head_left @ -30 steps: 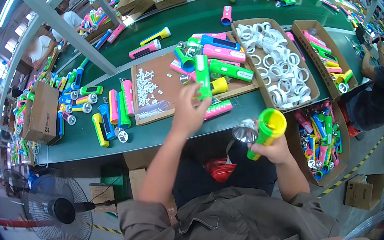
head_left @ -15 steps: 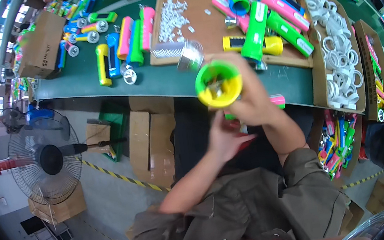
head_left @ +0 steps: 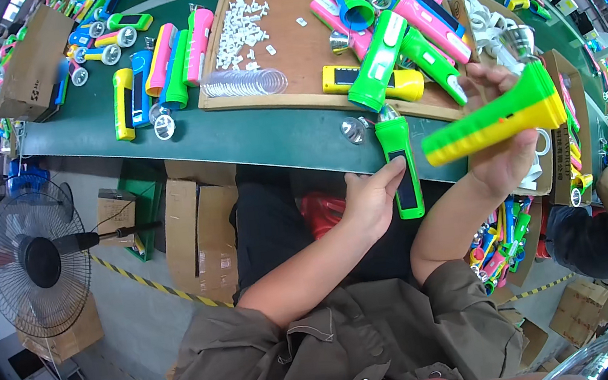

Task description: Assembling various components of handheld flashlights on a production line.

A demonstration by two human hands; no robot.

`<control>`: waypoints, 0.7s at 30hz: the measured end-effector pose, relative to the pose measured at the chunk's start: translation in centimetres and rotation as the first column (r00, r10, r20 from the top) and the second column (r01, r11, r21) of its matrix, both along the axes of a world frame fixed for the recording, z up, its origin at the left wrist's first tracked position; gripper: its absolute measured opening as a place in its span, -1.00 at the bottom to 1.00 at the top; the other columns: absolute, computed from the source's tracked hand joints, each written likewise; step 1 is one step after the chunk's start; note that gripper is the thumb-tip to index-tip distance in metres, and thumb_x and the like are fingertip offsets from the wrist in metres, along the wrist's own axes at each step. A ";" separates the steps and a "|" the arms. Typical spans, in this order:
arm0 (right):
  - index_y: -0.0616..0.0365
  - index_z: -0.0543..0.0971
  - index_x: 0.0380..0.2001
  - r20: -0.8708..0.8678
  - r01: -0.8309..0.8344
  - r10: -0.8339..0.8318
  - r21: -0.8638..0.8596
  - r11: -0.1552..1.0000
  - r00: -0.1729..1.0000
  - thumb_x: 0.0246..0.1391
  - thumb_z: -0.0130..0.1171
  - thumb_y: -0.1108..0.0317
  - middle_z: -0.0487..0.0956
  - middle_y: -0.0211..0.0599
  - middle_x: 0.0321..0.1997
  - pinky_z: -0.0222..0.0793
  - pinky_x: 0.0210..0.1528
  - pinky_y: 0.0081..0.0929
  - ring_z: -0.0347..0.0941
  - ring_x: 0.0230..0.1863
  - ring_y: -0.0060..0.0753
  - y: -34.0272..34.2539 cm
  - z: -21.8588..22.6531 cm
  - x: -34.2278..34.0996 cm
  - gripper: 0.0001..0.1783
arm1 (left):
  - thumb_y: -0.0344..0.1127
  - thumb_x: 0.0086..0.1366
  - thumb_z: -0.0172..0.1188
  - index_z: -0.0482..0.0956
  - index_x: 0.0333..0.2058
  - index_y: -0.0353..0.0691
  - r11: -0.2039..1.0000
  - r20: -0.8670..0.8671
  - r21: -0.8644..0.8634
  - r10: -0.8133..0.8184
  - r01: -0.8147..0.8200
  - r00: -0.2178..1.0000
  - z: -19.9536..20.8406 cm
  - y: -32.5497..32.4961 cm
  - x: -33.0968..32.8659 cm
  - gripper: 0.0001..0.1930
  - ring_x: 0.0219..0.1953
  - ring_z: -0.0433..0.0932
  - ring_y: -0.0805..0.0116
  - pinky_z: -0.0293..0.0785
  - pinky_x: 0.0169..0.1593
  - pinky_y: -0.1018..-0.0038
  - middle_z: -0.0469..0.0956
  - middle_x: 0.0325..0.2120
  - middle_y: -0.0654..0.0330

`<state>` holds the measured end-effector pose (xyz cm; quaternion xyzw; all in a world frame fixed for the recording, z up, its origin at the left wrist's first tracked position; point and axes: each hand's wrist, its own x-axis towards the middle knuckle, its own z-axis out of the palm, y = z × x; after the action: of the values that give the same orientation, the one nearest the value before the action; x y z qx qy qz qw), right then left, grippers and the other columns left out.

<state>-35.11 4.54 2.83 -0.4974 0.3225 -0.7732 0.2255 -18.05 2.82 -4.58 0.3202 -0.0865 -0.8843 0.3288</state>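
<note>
My right hand, at the right, is closed round a green and yellow flashlight body lying nearly level, wide end to the right. A shiny reflector shows just above that wide end; whether it is attached I cannot tell. With thumb and fingers my left hand pinches a green flashlight with a dark panel, tilted upright across the table's front edge. Next to its head sits a small clear-and-silver reflector.
A wooden tray bears white clips, a row of clear discs and several flashlights. More flashlights lie left of it. A carton of white rings stands behind my right hand. A fan is at the left; a person works at far right.
My right hand has carried the green and yellow flashlight rightward and turned it sideways. My left hand has come up and now grips the green flashlight. The view has shifted.
</note>
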 end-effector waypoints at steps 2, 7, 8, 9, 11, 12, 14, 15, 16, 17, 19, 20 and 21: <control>0.25 0.27 0.24 0.021 0.022 -0.022 -0.015 1.000 1.000 0.18 0.05 -0.27 0.35 -0.05 0.21 0.14 0.32 0.12 0.29 0.27 0.07 0.6 0.3 -0.8 -0.15 | -0.46 0.27 0.26 0.45 -0.07 -0.24 1.000 0.048 -0.009 -0.003 0.003 0.999 -0.7 0.6 0.3 -0.73 -0.14 0.59 0.46 0.57 -0.02 0.52 0.58 -0.20 0.24; 0.22 0.25 0.26 0.114 0.174 -0.167 -0.053 0.983 0.979 0.18 0.05 -0.27 0.34 -0.06 0.23 0.11 0.32 0.13 0.26 0.28 0.07 1.3 1.4 -1.5 -0.15 | -0.08 0.27 0.32 0.50 -0.15 -0.09 0.911 0.189 0.012 -0.406 0.411 0.894 -2.0 3.3 0.5 -0.69 -0.25 0.50 0.54 0.43 -0.24 0.55 0.54 -0.25 0.33; 0.22 0.24 0.26 0.141 0.231 -0.224 -0.037 0.972 0.964 0.18 0.05 -0.27 0.34 -0.07 0.22 0.12 0.32 0.12 0.27 0.27 0.07 1.4 1.8 -1.3 -0.15 | -0.06 0.24 0.34 0.51 -0.18 -0.10 0.891 0.234 -0.001 -0.440 0.453 0.867 -1.1 3.9 0.0 -0.68 -0.24 0.47 0.51 0.43 -0.24 0.54 0.51 -0.29 0.34; 0.25 0.24 0.26 0.149 0.189 -0.179 -0.056 0.980 0.973 0.20 0.04 -0.27 0.36 -0.03 0.21 0.14 0.30 0.06 0.28 0.26 0.04 1.2 1.1 -1.5 -0.14 | -0.14 0.24 0.34 0.51 -0.14 -0.11 0.908 0.277 -0.096 -0.368 0.407 0.887 -1.4 4.0 -0.1 -0.69 -0.28 0.53 0.51 0.45 -0.29 0.53 0.56 -0.30 0.33; 0.32 0.29 0.23 0.143 0.171 -0.163 -0.046 0.984 0.976 0.17 0.03 -0.31 0.38 0.00 0.19 0.16 0.31 -0.03 0.29 0.26 -0.03 2.9 0.8 -1.5 -0.10 | -0.20 0.22 0.35 0.52 -0.13 -0.15 0.904 0.289 -0.132 -0.357 0.407 0.888 -2.1 4.3 -1.3 -0.69 -0.32 0.51 0.48 0.45 -0.36 0.53 0.55 -0.30 0.31; 0.35 0.31 0.21 0.141 0.225 -0.214 -0.063 0.972 0.967 0.16 0.04 -0.33 0.38 0.00 0.20 0.17 0.30 -0.05 0.29 0.26 -0.05 3.2 0.8 -1.1 -0.08 | -0.20 0.22 0.35 0.51 -0.13 -0.16 0.888 0.329 -0.155 -0.367 0.433 0.870 -2.9 4.9 -2.0 -0.69 -0.35 0.50 0.51 0.45 -0.37 0.54 0.55 -0.30 0.31; 0.37 0.33 0.19 0.129 0.248 -0.237 -0.077 0.966 0.963 0.13 0.05 -0.35 0.39 -0.01 0.19 0.17 0.30 -0.05 0.31 0.22 -0.09 5.5 1.2 -1.2 -0.06 | -0.12 0.26 0.33 0.49 -0.12 -0.16 0.832 0.388 -0.235 -0.394 0.503 0.833 -1.9 5.7 -1.4 -0.66 -0.34 0.51 0.53 0.46 -0.40 0.58 0.55 -0.29 0.30; 0.37 0.33 0.15 0.098 0.248 -0.236 -0.144 0.958 0.967 0.15 0.05 -0.33 0.39 -0.01 0.14 0.20 0.25 -0.03 0.31 0.19 -0.02 6.3 1.1 -1.1 -0.10 | -0.12 0.26 0.32 0.49 -0.11 -0.16 0.844 0.389 -0.252 -0.359 0.473 0.848 -1.8 5.8 -0.4 -0.66 -0.33 0.51 0.53 0.47 -0.40 0.58 0.55 -0.28 0.29; 0.37 0.34 0.11 0.069 0.255 -0.246 -0.201 0.946 0.967 0.16 0.04 -0.31 0.39 -0.02 0.09 0.23 0.19 -0.02 0.30 0.16 0.04 6.8 1.3 -1.0 -0.13 | -0.11 0.27 0.31 0.49 -0.11 -0.16 0.855 0.386 -0.259 -0.334 0.449 0.860 -1.0 5.5 0.8 -0.66 -0.32 0.52 0.52 0.48 -0.41 0.59 0.55 -0.26 0.27; 0.35 0.36 0.06 0.071 0.219 -0.208 -0.224 0.950 0.975 0.13 0.08 -0.31 0.38 -0.06 0.05 0.22 0.19 -0.02 0.29 0.15 0.04 6.9 1.4 -1.0 -0.16 | -0.12 0.30 0.29 0.48 -0.09 -0.17 0.859 0.403 -0.286 -0.295 0.425 0.866 -0.4 4.5 2.6 -0.66 -0.28 0.53 0.50 0.50 -0.34 0.55 0.54 -0.25 0.27; 0.28 0.38 -0.04 0.089 0.191 -0.174 -0.233 0.954 0.981 0.06 0.18 -0.29 0.33 -0.16 -0.05 0.21 0.17 -0.03 0.25 0.14 0.06 7.4 1.7 -0.5 -0.21 | -0.16 0.34 0.24 0.44 -0.04 -0.19 0.829 0.455 -0.435 -0.134 0.351 0.880 1.2 1.6 6.8 -0.67 -0.20 0.52 0.46 0.51 -0.16 0.47 0.53 -0.20 0.26; 0.28 0.38 -0.04 0.092 0.178 -0.160 -0.239 0.954 0.983 0.06 0.18 -0.29 0.33 -0.16 -0.05 0.21 0.17 -0.03 0.25 0.14 0.06 7.2 1.6 -0.7 -0.21 | -0.17 0.36 0.21 0.42 -0.01 -0.21 0.775 0.476 -0.556 0.002 0.300 0.879 1.6 -0.5 9.0 -0.66 -0.14 0.50 0.45 0.49 -0.05 0.43 0.51 -0.18 0.25; 0.27 0.38 -0.03 0.057 0.160 -0.151 -0.226 0.961 0.987 0.06 0.18 -0.29 0.33 -0.16 -0.04 0.21 0.17 -0.03 0.25 0.13 0.06 7.1 1.7 -0.9 -0.22 | -0.16 0.39 0.16 0.37 0.06 -0.23 0.758 0.526 -0.590 0.100 0.277 0.845 3.4 -2.9 11.4 -0.62 -0.08 0.45 0.44 0.39 0.09 0.38 0.48 -0.14 0.25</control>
<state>-36.00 11.67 4.48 -0.4778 0.2645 -0.8303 0.1113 -6.68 -0.08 -1.17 0.4122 -0.4879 -0.6915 0.3375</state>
